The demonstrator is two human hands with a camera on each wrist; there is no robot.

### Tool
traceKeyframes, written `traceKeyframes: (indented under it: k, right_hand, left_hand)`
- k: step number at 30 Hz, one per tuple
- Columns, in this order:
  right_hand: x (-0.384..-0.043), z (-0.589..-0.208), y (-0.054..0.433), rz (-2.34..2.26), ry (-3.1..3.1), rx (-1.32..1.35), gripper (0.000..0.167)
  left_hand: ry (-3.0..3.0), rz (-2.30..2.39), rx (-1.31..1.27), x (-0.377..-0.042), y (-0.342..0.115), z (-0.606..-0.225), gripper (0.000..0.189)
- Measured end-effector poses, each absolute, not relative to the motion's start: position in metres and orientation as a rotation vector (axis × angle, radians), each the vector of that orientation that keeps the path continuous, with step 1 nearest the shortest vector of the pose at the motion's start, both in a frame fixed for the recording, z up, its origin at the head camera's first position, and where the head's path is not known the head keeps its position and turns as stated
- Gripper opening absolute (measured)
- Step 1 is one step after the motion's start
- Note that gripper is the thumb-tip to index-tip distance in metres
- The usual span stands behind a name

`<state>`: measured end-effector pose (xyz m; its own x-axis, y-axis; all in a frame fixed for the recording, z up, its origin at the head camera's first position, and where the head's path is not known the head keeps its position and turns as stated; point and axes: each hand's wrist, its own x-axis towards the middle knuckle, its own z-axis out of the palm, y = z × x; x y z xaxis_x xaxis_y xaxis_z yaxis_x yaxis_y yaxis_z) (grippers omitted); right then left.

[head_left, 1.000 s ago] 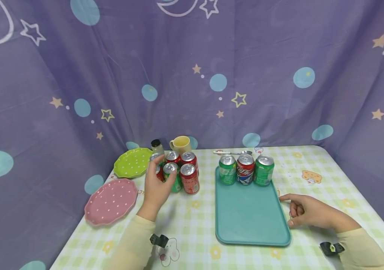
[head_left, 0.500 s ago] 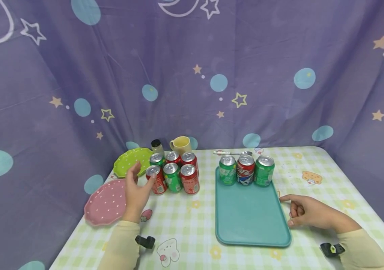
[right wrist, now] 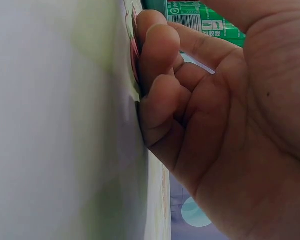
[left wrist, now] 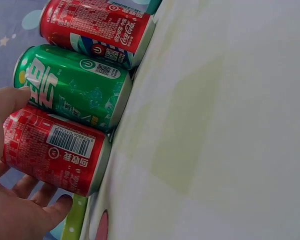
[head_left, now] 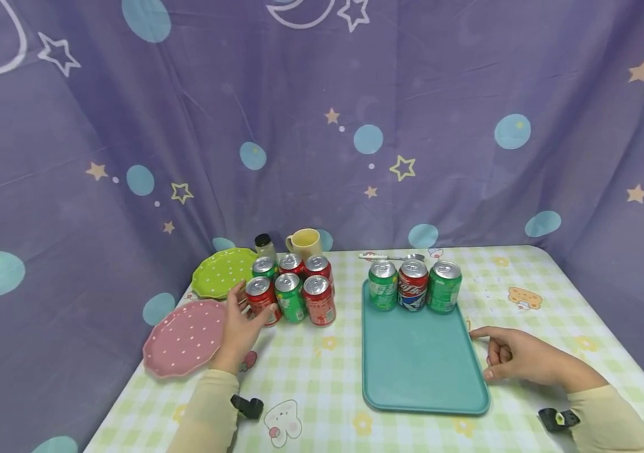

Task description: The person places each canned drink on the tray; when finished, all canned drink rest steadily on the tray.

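Observation:
At the near left corner of a two-row group of soda cans stands a red Coca-Cola can (head_left: 267,297). My left hand (head_left: 238,333) is spread around it, thumb in front and fingers along its left side. In the left wrist view, the thumb (left wrist: 12,100) lies by the seam with the neighbouring green Sprite can (left wrist: 75,87), and a gap shows below some of the fingers. My right hand (head_left: 525,357) touches the right edge of a teal tray (head_left: 423,365) with index finger and thumb; its other fingers are curled. Three cans stand in a row across the tray's far end.
Beside the can group lie a pink dotted plate (head_left: 182,340) and a green dotted plate (head_left: 220,277). Behind it stand a black-capped jar (head_left: 264,244) and a yellow mug (head_left: 306,241). A spoon (head_left: 389,257) lies behind the tray.
My left hand has drawn back left from over the cans, then come in to the right around the near left red can. The right hand and tray have stayed put.

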<state>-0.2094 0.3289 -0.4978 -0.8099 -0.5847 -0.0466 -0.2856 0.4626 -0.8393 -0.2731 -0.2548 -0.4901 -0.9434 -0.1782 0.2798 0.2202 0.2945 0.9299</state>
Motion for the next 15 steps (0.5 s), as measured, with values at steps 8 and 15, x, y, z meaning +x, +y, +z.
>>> traceKeyframes:
  k: [8,15]
  right_hand:
    - [-0.2098,-0.4981,0.3295,-1.234,2.415,-0.726,0.077]
    - [-0.2098,-0.4993,0.3307,-1.232,2.423,-0.722,0.077]
  left_hand:
    - [-2.289,-1.668,0.013,-0.2746,-0.2534,-0.4955,0.090]
    - [-2.258,-1.707,-0.003,-0.2770,-0.2521,-0.5001,0.082]
